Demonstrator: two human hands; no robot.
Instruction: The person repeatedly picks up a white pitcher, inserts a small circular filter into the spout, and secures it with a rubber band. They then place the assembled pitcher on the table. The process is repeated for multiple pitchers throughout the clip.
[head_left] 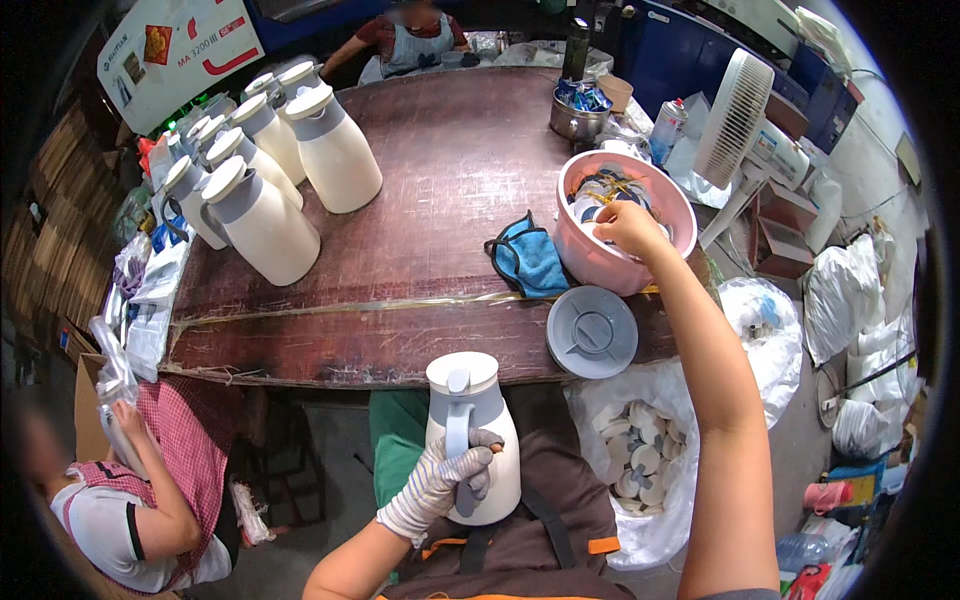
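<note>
My left hand [447, 483], in a striped glove with bare fingertips, is wrapped round the grey handle of a white thermal jug [505, 455]. The jug stands upright on my lap, its white lid on. Bare, my right hand [629, 228] reaches into a pink tub [625, 270] at the table's right side. Its fingers are bent down among small tags and strings [610, 186]; whether they pinch one is hidden. Beside the tub lie a blue cloth [530, 257] with black edging and a round grey plastic lid [592, 333].
Several white jugs [345, 155] stand at the table's [440, 180] far left. A bag of white lids [640, 460] is below its right edge. A fan [735, 115] and a metal bowl [578, 122] sit far right. One person [150, 490] works at left, another [415, 40] across the table.
</note>
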